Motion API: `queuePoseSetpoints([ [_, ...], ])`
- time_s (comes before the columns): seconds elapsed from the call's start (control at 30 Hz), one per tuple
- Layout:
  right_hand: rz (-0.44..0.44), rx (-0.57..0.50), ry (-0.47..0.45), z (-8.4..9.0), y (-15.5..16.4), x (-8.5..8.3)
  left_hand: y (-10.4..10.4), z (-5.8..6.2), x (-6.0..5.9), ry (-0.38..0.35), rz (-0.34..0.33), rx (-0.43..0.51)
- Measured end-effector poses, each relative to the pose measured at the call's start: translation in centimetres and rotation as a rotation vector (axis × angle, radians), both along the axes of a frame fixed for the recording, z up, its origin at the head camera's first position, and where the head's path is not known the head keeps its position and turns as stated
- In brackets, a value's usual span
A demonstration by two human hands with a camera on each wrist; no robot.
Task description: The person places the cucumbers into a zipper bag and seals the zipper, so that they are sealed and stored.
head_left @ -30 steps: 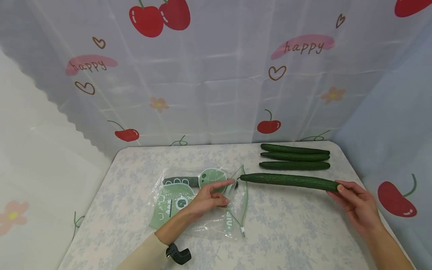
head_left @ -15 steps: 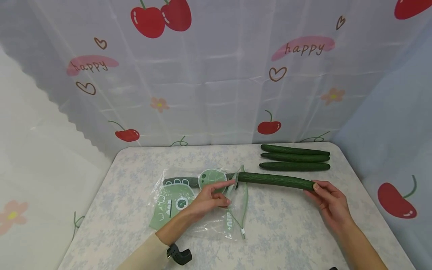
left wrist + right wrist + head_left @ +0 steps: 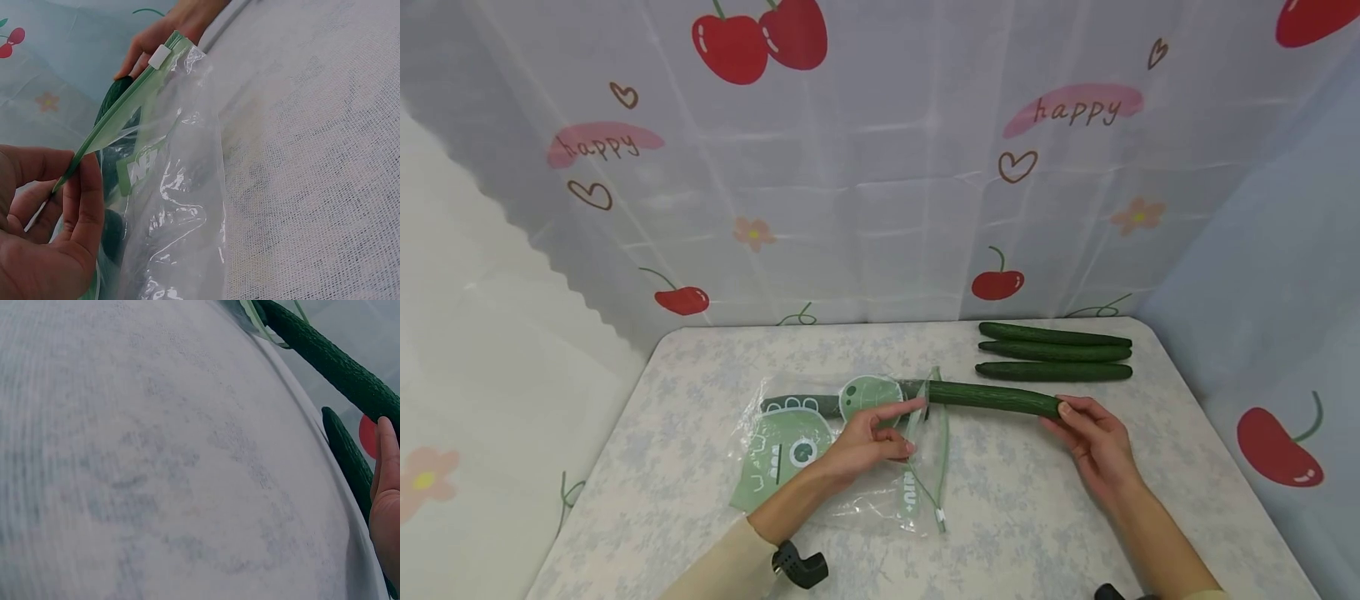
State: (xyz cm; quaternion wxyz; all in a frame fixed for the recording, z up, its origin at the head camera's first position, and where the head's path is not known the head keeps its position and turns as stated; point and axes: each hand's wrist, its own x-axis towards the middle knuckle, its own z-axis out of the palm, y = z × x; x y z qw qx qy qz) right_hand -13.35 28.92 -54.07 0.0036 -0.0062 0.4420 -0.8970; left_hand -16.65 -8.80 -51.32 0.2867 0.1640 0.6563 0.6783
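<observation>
In the head view, a clear zip bag [image 3: 820, 442] printed with green shapes lies near the middle of the worktop [image 3: 1045, 500]. The left hand [image 3: 865, 442] rests on it, thumb and forefinger pinching the green zip edge at the bag's mouth and lifting it. The right hand [image 3: 1093, 442] holds the far end of a long cucumber [image 3: 992, 397] with its fingers curled round the tip; the cucumber's other end is inside the bag's mouth. A second dark cucumber [image 3: 797, 404] already lies inside the bag, toward its left side. Three more cucumbers [image 3: 1054, 352] lie side by side near the worktop's back right corner, well apart from the bag.

In the left wrist view, the left hand [image 3: 47, 231] has its fingers [image 3: 84, 206] pressed together on the green zip strip [image 3: 119, 122], holding the bag [image 3: 181, 206] open. A white slider [image 3: 159, 56] sits at the strip's far end, and the dark cucumber [image 3: 115, 100] shows through the plastic.

In the right wrist view, the right hand [image 3: 386, 500] shows at the right edge, fingers against the cucumber [image 3: 331, 362], which reaches up to the bag's green rim [image 3: 259, 328]. Another cucumber [image 3: 347, 456] lies just beside the hand on the worktop [image 3: 156, 475].
</observation>
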Motion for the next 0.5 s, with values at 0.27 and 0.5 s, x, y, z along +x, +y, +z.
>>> queuePoseSetpoints([
  [0.27,-0.003,0.06,-0.037,0.0,-2.0,-0.9,0.4,0.2,-0.2,-0.007,-0.012,0.013],
  [0.5,0.032,0.099,-0.081,0.1,-4.3,-1.6,0.5,-0.1,-0.1,-0.014,-0.024,0.022],
])
